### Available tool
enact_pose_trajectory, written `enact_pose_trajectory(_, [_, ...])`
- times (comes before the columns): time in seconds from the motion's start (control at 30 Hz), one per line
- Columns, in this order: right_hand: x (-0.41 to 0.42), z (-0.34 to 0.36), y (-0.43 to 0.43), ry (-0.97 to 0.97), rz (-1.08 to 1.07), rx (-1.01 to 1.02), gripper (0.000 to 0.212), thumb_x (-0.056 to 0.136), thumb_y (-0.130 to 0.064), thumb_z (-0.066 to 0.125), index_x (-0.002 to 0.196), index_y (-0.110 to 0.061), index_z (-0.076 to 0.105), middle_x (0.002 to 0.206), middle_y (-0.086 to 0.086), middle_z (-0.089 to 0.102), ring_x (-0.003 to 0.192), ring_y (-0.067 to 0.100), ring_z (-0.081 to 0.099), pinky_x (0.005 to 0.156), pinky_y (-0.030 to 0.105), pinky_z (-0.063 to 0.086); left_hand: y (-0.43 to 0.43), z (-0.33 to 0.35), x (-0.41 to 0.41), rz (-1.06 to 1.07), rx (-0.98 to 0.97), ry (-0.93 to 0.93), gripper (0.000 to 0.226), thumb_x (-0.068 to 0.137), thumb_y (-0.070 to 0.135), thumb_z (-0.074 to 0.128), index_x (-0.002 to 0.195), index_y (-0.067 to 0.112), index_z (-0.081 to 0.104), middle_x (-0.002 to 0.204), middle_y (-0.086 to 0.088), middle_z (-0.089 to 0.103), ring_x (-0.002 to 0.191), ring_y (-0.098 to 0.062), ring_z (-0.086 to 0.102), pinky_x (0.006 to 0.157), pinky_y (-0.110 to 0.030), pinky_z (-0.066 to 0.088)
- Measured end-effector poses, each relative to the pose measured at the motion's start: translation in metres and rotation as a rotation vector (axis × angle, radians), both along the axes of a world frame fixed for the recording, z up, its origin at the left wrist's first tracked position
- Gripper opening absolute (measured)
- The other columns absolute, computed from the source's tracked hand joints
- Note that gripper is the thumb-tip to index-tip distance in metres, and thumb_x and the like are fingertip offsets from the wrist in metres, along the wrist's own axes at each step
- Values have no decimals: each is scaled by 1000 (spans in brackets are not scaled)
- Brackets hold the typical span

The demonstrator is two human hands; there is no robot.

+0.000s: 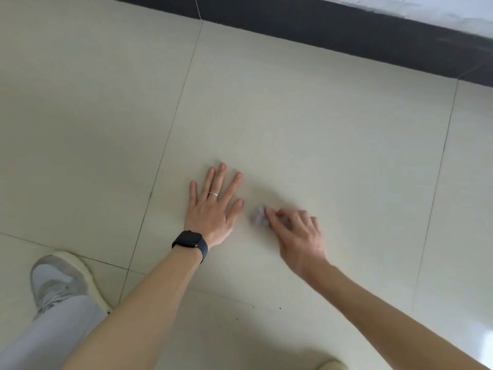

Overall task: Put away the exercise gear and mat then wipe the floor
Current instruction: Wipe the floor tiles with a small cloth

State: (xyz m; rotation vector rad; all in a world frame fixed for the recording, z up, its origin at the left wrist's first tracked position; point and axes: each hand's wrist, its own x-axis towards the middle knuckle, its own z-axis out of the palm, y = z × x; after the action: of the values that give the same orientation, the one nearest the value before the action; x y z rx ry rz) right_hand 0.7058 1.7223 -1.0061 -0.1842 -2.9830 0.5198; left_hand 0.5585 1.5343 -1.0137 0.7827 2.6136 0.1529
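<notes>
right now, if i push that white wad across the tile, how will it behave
The wad looks crumpled and soft, so it probably squashes rather than rolls. It seems light: the right hand pinches it with fingertips alone. The glossy tile likely lets it slide.

The right hand (pixel 296 236) is looking blurry, and its fingers (pixel 274 218) are hiding part of a little pale wad (pixel 258 217). A trouser leg (pixel 53 329) is covering the back of a grey shoe (pixel 56 276). The bottom edge is cutting off a second shoe (pixel 332 365).
</notes>
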Motion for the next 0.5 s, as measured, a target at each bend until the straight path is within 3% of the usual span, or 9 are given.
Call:
enact_pose_trajectory(0.07, [47, 6, -35, -78, 335, -14, 56, 79, -8, 51, 133, -21, 61, 111, -1, 59, 88, 25, 59, 76, 35, 37, 2, 3, -1, 4, -17, -17, 60, 100, 56, 13, 154, 48, -10, 163, 12, -24, 152, -12, -18, 122, -54, -6])
enact_pose_trajectory(0.13, [53, 9, -28, -137, 536, 15, 55, 81, -11, 46, 133, -26, 57, 112, -3, 60, 90, 22, 58, 80, 35, 36, 2, 5, 0, -7, -18, -18, 60, 100, 56, 12, 154, 47, -11, 163, 12, -24, 152, -13, -18, 122, -53, -7])
enact_pose_trajectory(0.2, [24, 4, 2, -110, 440, 75, 58, 81, -11, 49, 134, -34, 53, 113, -2, 60, 93, 23, 58, 80, 37, 35, -1, 4, -1, -18, -6, -15, 60, 99, 57, 13, 155, 47, -8, 164, 11, -22, 152, -13, -16, 121, -53, -6])
enact_pose_trajectory(0.3, [-14, 9, 55, -78, -184, 80, 56, 89, -6, 57, 138, -33, 54, 115, 4, 59, 94, 32, 56, 77, 40, 37, -4, 3, -1, -29, 11, -1, 61, 99, 58, 13, 156, 46, -5, 165, 10, -19, 153, -14, -13, 121, -52, -5])
enact_pose_trajectory(0.37, [-4, 11, 51, -79, -366, 59, 56, 90, -5, 60, 139, -32, 56, 115, 8, 57, 93, 34, 53, 75, 41, 37, -4, 2, -1, -22, 14, 0, 61, 100, 57, 14, 156, 45, -5, 165, 9, -19, 153, -15, -13, 121, -53, -5])
enact_pose_trajectory(0.43, [39, 7, 13, -81, -184, 25, 63, 84, -3, 58, 139, -31, 55, 114, 10, 57, 89, 33, 53, 73, 38, 37, -3, 2, 0, -16, 27, 3, 61, 100, 55, 17, 157, 44, -3, 166, 9, -17, 153, -15, -13, 122, -54, -3])
enact_pose_trajectory(0.5, [97, 7, -30, -111, 139, -21, 61, 81, -9, 53, 138, -30, 55, 114, 6, 54, 88, 29, 54, 74, 37, 40, -2, 3, 1, -17, 41, 16, 61, 100, 54, 18, 158, 42, 2, 167, 6, -12, 154, -17, -9, 121, -56, 0])
